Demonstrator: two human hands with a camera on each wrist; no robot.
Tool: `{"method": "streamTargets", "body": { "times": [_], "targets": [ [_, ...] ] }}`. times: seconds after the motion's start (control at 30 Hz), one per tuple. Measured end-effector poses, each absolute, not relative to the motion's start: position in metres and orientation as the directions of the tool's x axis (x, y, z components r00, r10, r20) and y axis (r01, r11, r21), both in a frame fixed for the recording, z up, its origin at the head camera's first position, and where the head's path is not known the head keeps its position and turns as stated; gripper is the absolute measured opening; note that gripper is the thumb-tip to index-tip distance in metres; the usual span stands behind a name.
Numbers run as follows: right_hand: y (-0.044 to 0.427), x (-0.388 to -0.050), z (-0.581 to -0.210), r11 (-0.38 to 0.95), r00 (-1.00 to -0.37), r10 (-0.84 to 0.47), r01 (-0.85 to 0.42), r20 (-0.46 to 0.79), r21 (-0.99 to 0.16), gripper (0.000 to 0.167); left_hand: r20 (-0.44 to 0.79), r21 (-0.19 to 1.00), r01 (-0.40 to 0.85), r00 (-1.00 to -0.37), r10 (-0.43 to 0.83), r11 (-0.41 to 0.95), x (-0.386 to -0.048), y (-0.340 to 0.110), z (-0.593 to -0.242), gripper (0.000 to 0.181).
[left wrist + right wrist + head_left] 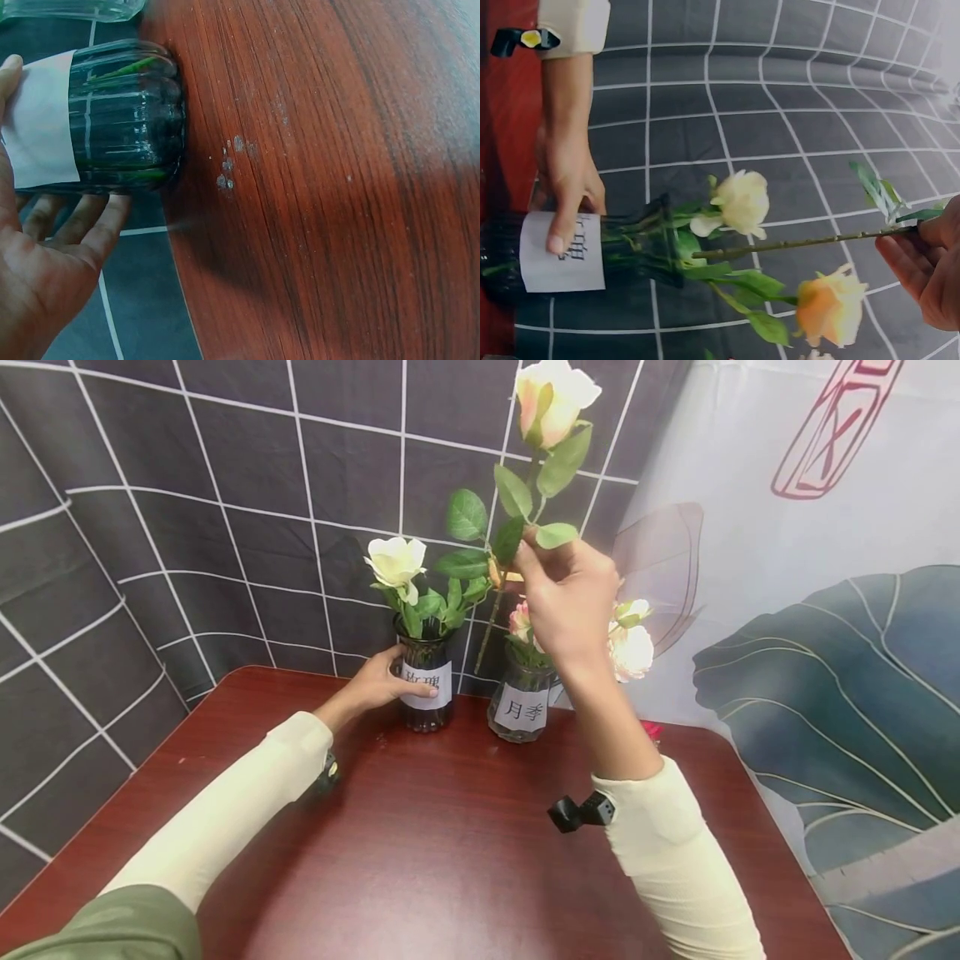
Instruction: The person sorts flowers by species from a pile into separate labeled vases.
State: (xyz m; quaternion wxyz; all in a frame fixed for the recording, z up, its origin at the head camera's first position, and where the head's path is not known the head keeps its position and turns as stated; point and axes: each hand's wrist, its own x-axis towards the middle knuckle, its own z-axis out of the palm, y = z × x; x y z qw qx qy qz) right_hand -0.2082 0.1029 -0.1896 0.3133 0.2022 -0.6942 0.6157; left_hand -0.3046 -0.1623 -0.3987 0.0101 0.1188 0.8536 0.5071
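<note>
My left hand [372, 682] grips a dark ribbed glass vase [426, 718], thumb across its white label and fingers at its far side. The vase stands upright on the table near the back edge. A cream rose [397, 562] and green leaves rise from it. My right hand [573, 597] pinches the stem of a pale peach rose [558, 402], held upright above the vases. In the right wrist view, its bare stem [795, 244] points towards the dark vase's mouth. An orange rose [831, 306] also shows there, mostly hidden by my right hand in the head view.
A clear glass vase [497, 720] with a white label stands to the right, holding pink and cream flowers [632, 652]. Something red [651, 730] shows behind my right forearm. A dark gridded cloth [240, 552] hangs behind the reddish-brown table [420, 860].
</note>
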Motion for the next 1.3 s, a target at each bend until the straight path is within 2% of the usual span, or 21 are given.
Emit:
{"method": "streamTargets", "body": {
  "times": [0.23,0.53,0.73,1.03,1.3],
  "targets": [
    [0.087,-0.217,-0.195,0.139,-0.736,0.125,-0.651,0.665,-0.746,0.019,0.095,0.855,0.19,-0.972,0.213,0.483,-0.309,-0.164,-0.401,0.091],
    [0.073,-0.229,-0.197,0.134,-0.657,0.175,-0.722,0.733,-0.679,0.018,0.108,0.867,0.198,-0.97,0.216,0.457,-0.305,-0.156,-0.394,0.085],
    [0.063,-0.236,-0.209,0.142,-0.641,0.164,-0.737,0.75,-0.661,0.019,0.105,0.866,0.191,-0.973,0.206,0.462,-0.303,-0.159,-0.396,0.088],
    [0.05,-0.25,-0.236,0.267,-0.658,0.103,-0.704,0.746,-0.658,0.02,0.099,0.862,0.187,-0.974,0.205,0.471,-0.3,-0.162,-0.398,0.087],
    [0.043,-0.258,-0.258,0.356,-0.738,0.067,-0.611,0.672,-0.707,0.019,0.093,0.872,0.181,-0.973,0.21,0.455,-0.302,-0.16,-0.397,0.087]
  ]
}}
